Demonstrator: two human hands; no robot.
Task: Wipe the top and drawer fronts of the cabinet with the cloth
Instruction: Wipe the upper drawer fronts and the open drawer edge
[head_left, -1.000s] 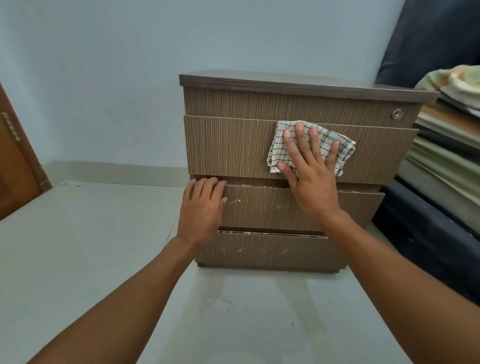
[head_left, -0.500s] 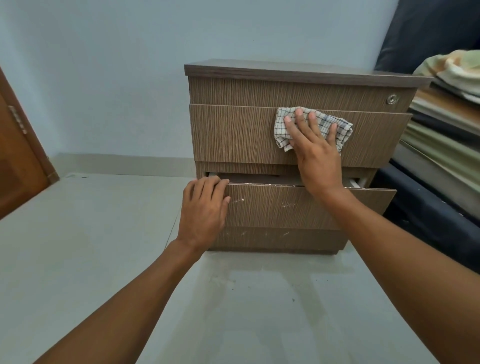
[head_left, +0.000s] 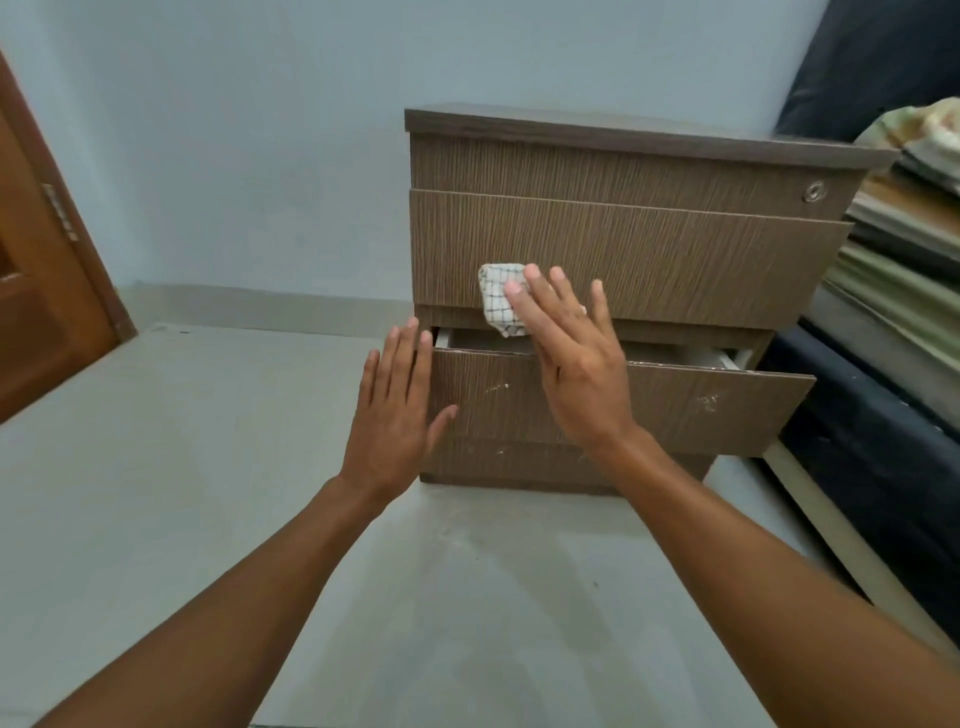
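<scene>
A brown wood-grain cabinet stands on the floor against the pale wall. Its second drawer front is closed. The third drawer is pulled out, tilted, with its right side further forward. My right hand presses a white checked cloth flat against the lower left part of the second drawer front. My left hand hovers with fingers spread by the left end of the pulled-out drawer, holding nothing.
A round lock sits at the top drawer's right end. A stack of folded bedding and mattresses stands right of the cabinet, on a dark base. A wooden door is at the far left. The floor is pale tile.
My right hand slid the cloth down and to the left on the second drawer front. My left hand let go of the third drawer's top edge and opened. The third drawer came out further.
</scene>
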